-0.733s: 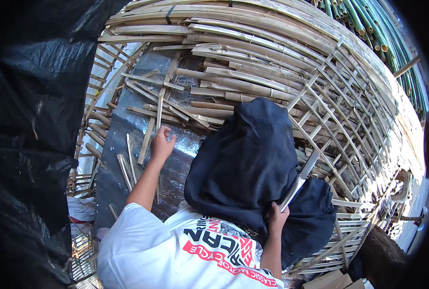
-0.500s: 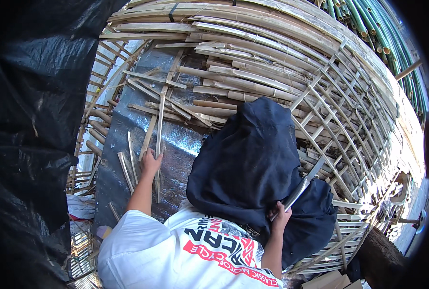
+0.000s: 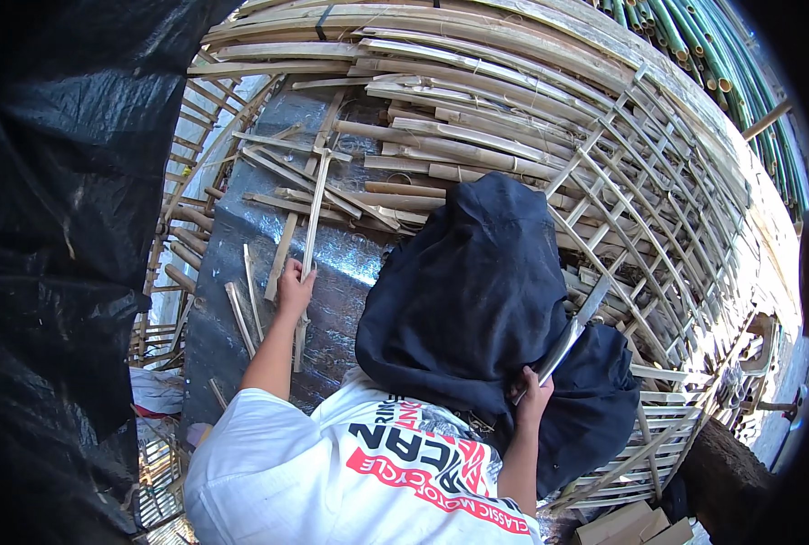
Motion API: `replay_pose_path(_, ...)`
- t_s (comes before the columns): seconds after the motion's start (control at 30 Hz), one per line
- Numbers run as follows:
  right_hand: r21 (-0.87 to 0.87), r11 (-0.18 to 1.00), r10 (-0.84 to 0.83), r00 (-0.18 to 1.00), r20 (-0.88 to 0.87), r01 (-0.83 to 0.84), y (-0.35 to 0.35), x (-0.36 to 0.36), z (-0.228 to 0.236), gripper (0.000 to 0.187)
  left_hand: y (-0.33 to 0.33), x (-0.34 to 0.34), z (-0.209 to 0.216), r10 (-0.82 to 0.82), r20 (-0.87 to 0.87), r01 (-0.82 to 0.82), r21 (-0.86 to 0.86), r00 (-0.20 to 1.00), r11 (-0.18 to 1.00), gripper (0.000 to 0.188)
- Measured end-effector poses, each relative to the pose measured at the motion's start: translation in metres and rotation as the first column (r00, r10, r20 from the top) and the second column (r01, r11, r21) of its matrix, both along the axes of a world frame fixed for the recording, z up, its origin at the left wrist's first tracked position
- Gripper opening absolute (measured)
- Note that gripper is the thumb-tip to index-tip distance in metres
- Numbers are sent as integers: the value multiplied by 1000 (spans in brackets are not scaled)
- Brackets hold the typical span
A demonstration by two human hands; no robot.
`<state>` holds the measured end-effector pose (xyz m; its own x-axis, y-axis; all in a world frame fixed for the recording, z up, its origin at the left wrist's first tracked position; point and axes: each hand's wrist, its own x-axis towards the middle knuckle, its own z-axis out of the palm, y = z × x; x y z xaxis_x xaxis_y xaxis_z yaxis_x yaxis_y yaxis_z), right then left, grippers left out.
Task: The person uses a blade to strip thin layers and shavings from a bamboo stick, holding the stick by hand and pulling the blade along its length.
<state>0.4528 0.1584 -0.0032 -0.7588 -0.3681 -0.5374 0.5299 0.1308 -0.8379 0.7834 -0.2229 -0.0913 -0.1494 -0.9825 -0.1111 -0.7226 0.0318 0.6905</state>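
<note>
My left hand (image 3: 295,287) is closed around a long, thin bamboo strip (image 3: 316,218). The strip slants up and away over a dark metal sheet, and its lower end shows below my hand. In my right hand (image 3: 533,398) is a long-bladed knife (image 3: 568,343), its blade pointing up and to the right. My fingers hide most of its handle. Dark cloth (image 3: 463,291) covers my lap, between the two hands, and the knife lies across its right part. Loose bamboo strips (image 3: 239,316) lie on the sheet (image 3: 332,318) left of my left hand.
Split bamboo lengths (image 3: 477,136) are stacked beyond the cloth. A woven bamboo lattice (image 3: 622,218) leans at the right. Black plastic sheeting (image 3: 59,254) hangs along the left side. Green bamboo poles (image 3: 695,45) lie at the far right, and cardboard (image 3: 631,527) at the lower right.
My left hand has moved slightly up and to the right with the bamboo strip, whose far end now leans more to the right. The right hand keeps its hold on the knife.
</note>
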Motion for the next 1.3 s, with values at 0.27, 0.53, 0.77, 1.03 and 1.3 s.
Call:
replay_pose_path(0.27, 5, 1000, 0, 1000, 26, 0, 0, 0, -1, 22, -6, 36, -32, 187, -190, -204, -77, 964, 976, 27)
replay_pose_path(0.53, 15, 1000, 9, 999, 38, -10, 2, -2, -4, 22, 3, 101, -62, 360, -107, -351, 97, 927, 931, 21)
replay_pose_path(0.77, 34, 999, 2, 999, 35, -3, 6, -3, -5, 21, 15, 89, -31, 339, 386, -330, -90, 858, 940, 29)
replay_pose_path(1.03, 32, 999, 16, 999, 40, -17, 3, -3, -4, 21, 20, 99, -8, 144, 646, -123, -78, 749, 989, 48)
replay_pose_path(1.3, 34, 999, -1, 997, 83, -2, 3, -5, -2, 22, 23, 104, 6, 31, 621, -51, 14, 783, 999, 54)
